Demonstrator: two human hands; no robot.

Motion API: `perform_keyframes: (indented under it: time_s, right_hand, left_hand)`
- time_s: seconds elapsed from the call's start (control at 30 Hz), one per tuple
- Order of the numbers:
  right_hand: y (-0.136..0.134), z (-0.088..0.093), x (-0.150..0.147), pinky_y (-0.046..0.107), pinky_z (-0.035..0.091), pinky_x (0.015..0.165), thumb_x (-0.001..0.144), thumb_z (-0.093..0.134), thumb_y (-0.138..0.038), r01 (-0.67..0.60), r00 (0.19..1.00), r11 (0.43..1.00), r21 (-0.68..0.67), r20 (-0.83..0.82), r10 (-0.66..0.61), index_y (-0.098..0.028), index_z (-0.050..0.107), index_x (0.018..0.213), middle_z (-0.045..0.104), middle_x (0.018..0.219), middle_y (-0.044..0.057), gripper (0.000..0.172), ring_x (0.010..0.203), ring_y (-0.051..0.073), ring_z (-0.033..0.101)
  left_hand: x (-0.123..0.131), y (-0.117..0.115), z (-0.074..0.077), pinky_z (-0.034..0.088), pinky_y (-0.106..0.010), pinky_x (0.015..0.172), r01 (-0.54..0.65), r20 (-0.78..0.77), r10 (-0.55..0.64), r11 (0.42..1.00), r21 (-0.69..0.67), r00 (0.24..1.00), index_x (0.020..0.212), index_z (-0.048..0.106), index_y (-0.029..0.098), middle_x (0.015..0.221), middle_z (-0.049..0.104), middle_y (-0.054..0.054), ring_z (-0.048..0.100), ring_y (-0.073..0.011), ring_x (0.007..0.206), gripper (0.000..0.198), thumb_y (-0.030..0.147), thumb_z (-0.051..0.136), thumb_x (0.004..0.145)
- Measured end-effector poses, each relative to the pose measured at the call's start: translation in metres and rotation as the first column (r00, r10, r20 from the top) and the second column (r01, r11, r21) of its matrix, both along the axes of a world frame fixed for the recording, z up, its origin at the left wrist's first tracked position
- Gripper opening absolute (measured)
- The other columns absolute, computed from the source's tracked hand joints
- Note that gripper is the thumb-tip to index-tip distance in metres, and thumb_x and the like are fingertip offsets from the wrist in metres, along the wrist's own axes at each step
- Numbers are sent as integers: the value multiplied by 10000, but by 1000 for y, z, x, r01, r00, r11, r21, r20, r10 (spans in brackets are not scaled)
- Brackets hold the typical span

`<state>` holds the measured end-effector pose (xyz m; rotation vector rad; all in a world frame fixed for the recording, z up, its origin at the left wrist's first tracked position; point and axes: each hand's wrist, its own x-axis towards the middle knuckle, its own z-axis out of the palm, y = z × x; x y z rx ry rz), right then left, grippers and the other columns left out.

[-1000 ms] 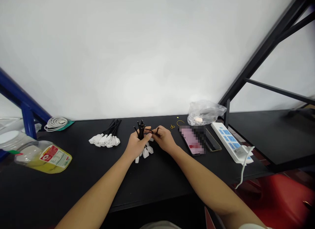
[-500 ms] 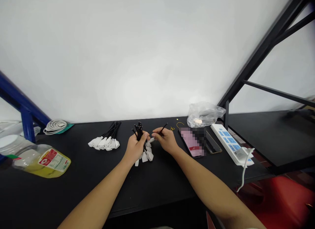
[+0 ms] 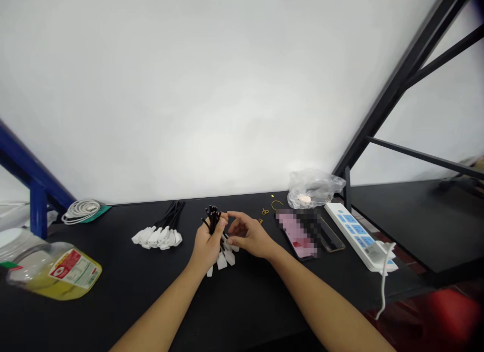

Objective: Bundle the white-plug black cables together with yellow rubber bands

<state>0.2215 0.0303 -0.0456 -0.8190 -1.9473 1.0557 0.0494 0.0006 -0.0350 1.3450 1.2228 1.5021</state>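
My left hand [image 3: 207, 243] is wrapped around a bundle of thin black stems [image 3: 212, 217], whose tips stick up above my fist. Flat white heads [image 3: 222, 261] on the lower ends of the bundle hang out beneath the hand, close to the table. Just right of it, my right hand [image 3: 249, 236] has its fingers apart and curved, with nothing visible held. Its fingertips are near the bundle; whether they touch it I cannot tell. Further left lies a pile of the same black-stemmed pieces with white heads [image 3: 158, 237], stems pointing away.
On the black table are a jar of yellow liquid [image 3: 71, 276], a coiled white cable [image 3: 81, 211], small yellow rings [image 3: 265, 211], a clear plastic bag [image 3: 317, 184], a pink-screened phone [image 3: 297, 233], a dark phone [image 3: 333, 233] and a white power strip [image 3: 357, 233]. Metal frames flank both sides.
My right hand has let go of a black-stemmed piece; its fingers have spread beside the bundle. The left hand keeps its grip. The whole view has shifted slightly.
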Motion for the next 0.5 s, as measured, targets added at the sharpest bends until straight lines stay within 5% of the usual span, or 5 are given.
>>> perform_keyframes:
  time_s: [0.1,0.17,0.27,0.5]
  right_hand:
    - [0,-2,3,442,485,983,573,895,-526,35,983,991,131,174,-58,-249,363,1493,617,1235,119,1098,1107,270,624]
    - [-1,-6,1,575,295,1143,500,912,-557,-11,932,977,215,357,-68,-233,288,1544,496,1435,187,1259,1359,376,444]
    - [-2,-15,-9,651,96,1185,541,884,-572,-127,850,971,201,527,3,-244,284,1550,400,1538,189,1219,1482,419,243]
    - [-5,-15,-18,639,87,1192,610,854,-447,-159,869,976,149,491,67,-244,165,1583,332,1582,188,1209,1474,378,280]
  left_hand:
    - [3,-2,-2,501,-363,883,-22,8,22,1000,17,1000,896,730,178,948,728,-103,665,-247,920,413,563,578,889]
    - [9,-4,-3,508,-341,833,-32,33,31,999,36,999,760,685,180,821,704,-79,657,-229,833,419,559,569,896]
    - [19,-8,-6,493,-291,677,-53,58,53,999,5,997,623,563,196,625,602,-17,587,-175,635,442,554,594,881]
    - [14,-1,1,484,-276,611,28,82,-20,996,-89,996,696,620,176,589,598,4,574,-160,575,374,529,702,790]
